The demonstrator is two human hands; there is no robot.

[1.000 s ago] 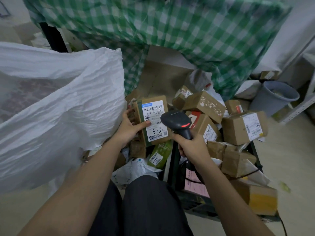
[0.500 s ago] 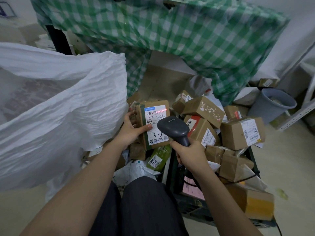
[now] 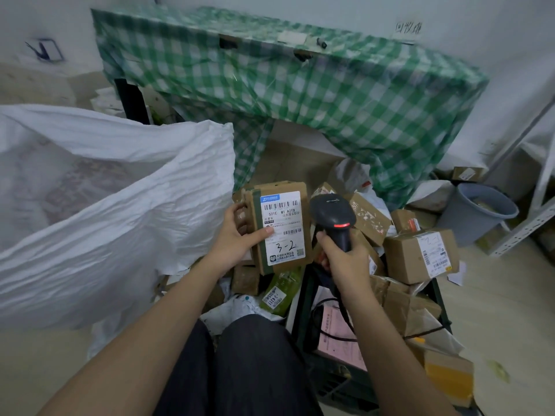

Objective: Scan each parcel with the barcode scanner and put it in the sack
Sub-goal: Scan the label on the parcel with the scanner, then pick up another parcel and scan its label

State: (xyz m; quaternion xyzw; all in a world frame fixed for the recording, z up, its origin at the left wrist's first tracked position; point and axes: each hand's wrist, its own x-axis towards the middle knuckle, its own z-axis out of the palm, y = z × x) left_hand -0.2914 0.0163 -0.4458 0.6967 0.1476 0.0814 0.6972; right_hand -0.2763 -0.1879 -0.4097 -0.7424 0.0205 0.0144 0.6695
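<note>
Head view: left hand (image 3: 237,238) grips a flat brown cardboard parcel (image 3: 280,226) with white label marked "3-2", upright, just beside the white woven plastic sack (image 3: 114,211). Right hand (image 3: 342,259) clasps a black handheld barcode scanner (image 3: 333,216), near the label. Brown parcel pile (image 3: 420,255) behind.

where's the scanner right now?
Head view, just right of centre: the barcode scanner is gripped in the right hand, beside the labelled parcel that the left hand holds.
</note>
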